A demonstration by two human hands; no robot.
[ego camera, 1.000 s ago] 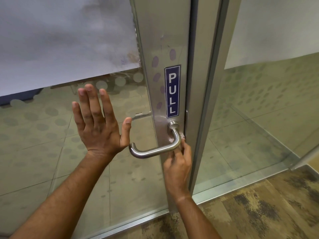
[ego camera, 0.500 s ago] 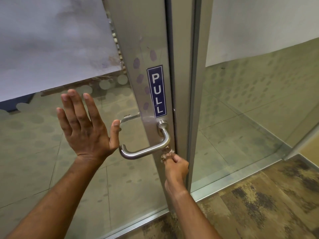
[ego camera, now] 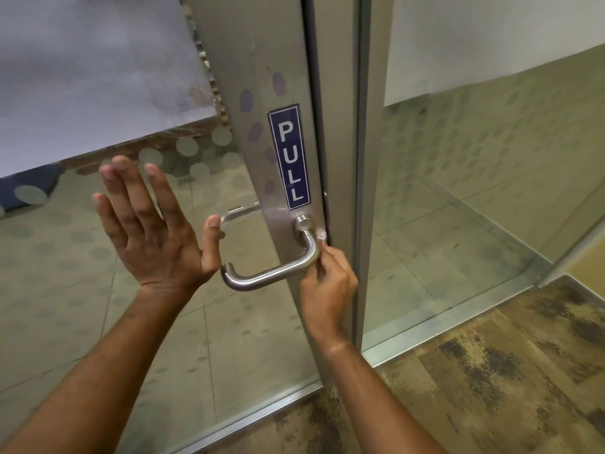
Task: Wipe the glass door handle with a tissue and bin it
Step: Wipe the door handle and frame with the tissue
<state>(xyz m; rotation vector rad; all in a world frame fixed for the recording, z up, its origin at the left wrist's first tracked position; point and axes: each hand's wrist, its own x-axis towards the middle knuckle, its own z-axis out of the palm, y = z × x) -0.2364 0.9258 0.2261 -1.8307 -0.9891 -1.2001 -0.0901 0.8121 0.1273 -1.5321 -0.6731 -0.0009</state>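
Observation:
A brushed-steel lever handle (ego camera: 271, 273) juts from the metal stile of the glass door (ego camera: 65, 257), just under a blue PULL sign (ego camera: 289, 157). My right hand (ego camera: 327, 283) is closed on a small wad of white tissue (ego camera: 322, 235), pressed against the bend of the handle near its base. Only a scrap of tissue shows above my fingers. My left hand (ego camera: 154, 231) is flat and spread against the glass pane left of the handle, thumb close to the lever's free end.
The door frame (ego camera: 370, 191) stands immediately right of my right hand, with a fixed glass panel (ego camera: 474, 208) beyond it. Patterned brown carpet (ego camera: 491, 371) covers the floor on my side. A second handle (ego camera: 240, 211) shows through the glass. No bin is in view.
My right hand with the tissue dropped below the handle's bend, then came back up against it. My left hand stayed flat on the glass. The view shifted slightly.

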